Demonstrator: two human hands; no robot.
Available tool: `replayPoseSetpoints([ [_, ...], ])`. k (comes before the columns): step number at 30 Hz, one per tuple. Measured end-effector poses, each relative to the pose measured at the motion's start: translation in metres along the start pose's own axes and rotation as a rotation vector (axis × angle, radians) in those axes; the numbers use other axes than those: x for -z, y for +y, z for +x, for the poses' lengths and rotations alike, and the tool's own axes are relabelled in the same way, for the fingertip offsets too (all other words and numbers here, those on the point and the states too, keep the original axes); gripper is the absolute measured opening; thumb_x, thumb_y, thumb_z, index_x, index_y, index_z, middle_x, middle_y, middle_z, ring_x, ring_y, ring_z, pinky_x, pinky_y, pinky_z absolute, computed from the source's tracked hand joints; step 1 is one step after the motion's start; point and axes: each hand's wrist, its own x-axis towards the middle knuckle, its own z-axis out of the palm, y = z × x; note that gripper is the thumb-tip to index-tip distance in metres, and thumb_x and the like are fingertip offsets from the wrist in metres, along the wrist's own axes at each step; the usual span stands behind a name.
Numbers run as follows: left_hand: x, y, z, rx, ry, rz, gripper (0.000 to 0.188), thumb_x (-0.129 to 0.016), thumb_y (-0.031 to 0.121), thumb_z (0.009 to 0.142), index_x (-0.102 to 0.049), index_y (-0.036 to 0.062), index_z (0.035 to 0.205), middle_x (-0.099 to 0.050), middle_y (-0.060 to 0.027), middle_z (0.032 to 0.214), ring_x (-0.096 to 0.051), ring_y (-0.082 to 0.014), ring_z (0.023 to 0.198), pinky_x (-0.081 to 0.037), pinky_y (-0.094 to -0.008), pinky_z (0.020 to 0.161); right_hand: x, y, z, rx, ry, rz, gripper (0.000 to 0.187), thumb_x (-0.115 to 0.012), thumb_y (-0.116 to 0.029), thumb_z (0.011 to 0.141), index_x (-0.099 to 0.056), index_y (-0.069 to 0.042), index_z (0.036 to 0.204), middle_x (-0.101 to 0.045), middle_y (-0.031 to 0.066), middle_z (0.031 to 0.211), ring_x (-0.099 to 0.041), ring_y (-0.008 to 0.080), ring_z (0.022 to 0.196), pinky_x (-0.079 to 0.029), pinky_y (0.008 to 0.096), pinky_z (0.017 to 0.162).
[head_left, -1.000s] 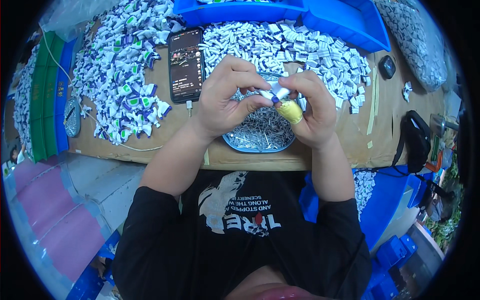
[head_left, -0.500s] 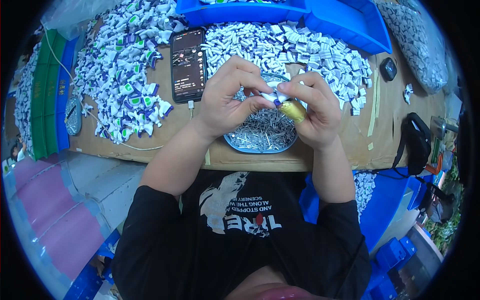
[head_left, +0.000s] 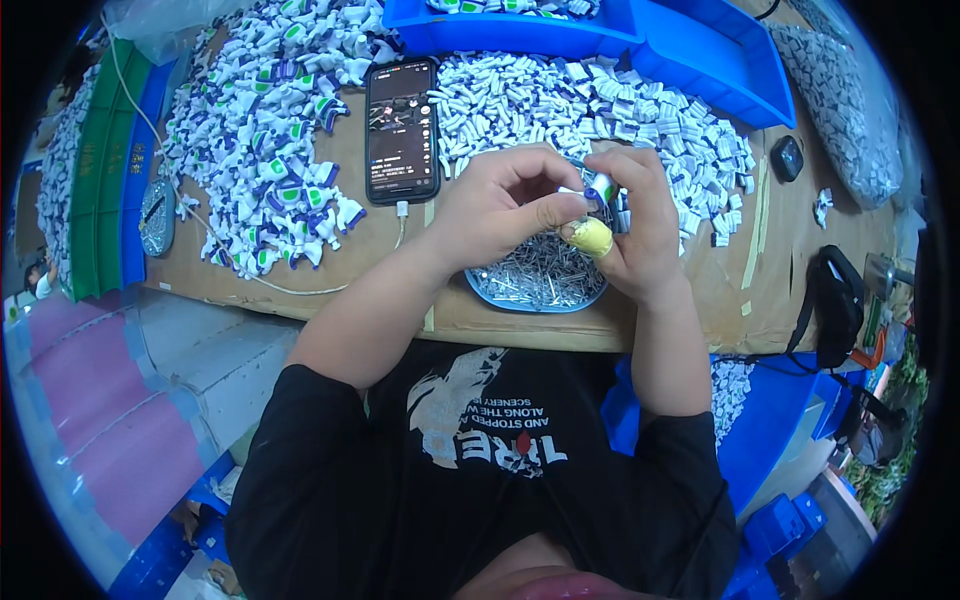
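White and purple, the piece [head_left: 602, 189] is pinched in the grip of the right hand [head_left: 645, 215], over a blue tray [head_left: 535, 307] of pins [head_left: 535, 282]; the left hand [head_left: 515, 195] pinches its side. It looks unfinished. Green-marked pieces [head_left: 270, 150] heaped left seem done; many loose parts [head_left: 510, 105] beyond apparently remain.

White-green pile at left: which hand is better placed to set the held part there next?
Probably the left hand: it lies between the pile and the right hand, so has the shorter reach. Both hands' fingers are on the part.
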Motion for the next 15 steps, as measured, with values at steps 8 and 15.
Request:
replayPoseSetpoints([
  [8,0.0047,-0.0022,0.0019,-0.004,0.039,0.06,0.018,-0.062,0.016,0.092,-0.063,-0.0021,0.095,-0.058,-0.0008,0.087,-0.053,-0.006,0.075,-0.043,-0.0199,0.067,-0.0013,-0.0057,0.0045,0.01,0.005,0.013,0.047,-0.078,-0.019,0.072,-0.06,-0.004,0.113,-0.058,0.0134,0.1,-0.059,0.0283,0.088,-0.05,0.0351,0.074],
  [15,0.0037,-0.0001,0.0014,0.045,0.005,-0.027,0.023,-0.063,0.02,0.092,-0.066,-0.001,0.101,-0.065,-0.0016,0.088,-0.058,-0.0057,0.082,-0.047,-0.0214,0.072,-0.0007,-0.0089,0.0002,0.007,0.04,0.043,0.045,-0.079,-0.02,0.071,-0.063,-0.002,0.109,-0.061,0.013,0.098,-0.062,0.0247,0.084,-0.051,0.0322,0.072],
])
